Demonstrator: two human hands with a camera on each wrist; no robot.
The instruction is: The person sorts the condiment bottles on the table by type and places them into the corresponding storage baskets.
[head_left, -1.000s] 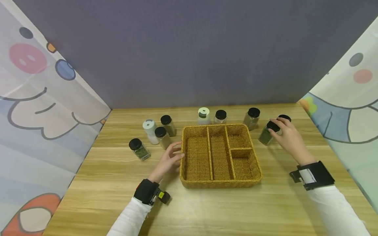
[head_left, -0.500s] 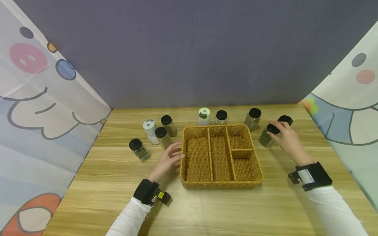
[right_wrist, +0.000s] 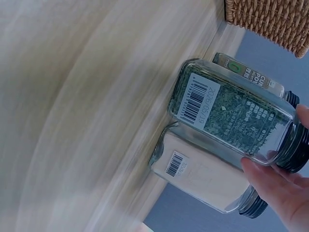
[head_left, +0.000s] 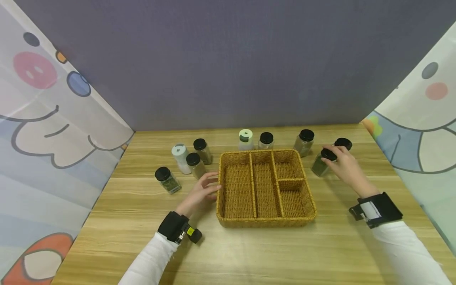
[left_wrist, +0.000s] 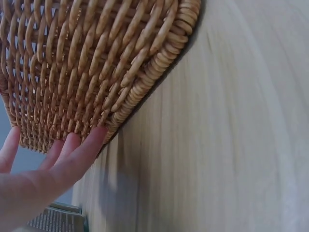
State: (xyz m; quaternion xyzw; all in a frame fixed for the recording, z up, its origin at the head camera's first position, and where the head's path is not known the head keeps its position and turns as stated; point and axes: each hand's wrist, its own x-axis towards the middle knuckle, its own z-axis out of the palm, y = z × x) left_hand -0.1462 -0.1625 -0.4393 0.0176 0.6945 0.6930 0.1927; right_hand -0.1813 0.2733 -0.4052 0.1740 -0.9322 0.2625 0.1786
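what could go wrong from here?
1. The right fingers hold the herb jar up near its lid, so it might tilt or slip if lifted.
2. The pale jar stands close beside it and could get knocked over.
3. The left fingers touch the outer wall of the basket; a stray push might shift it.

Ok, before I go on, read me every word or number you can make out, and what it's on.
"2026/05/19": barcode sticker on the green-filled jar.
"CU": label of the jar behind it, rest hidden or unclear.
"PO": same label, rest unclear.
Too small or blurred: barcode digits, the green-filled jar's other print, the pale-filled jar's sticker, all print in the other views.
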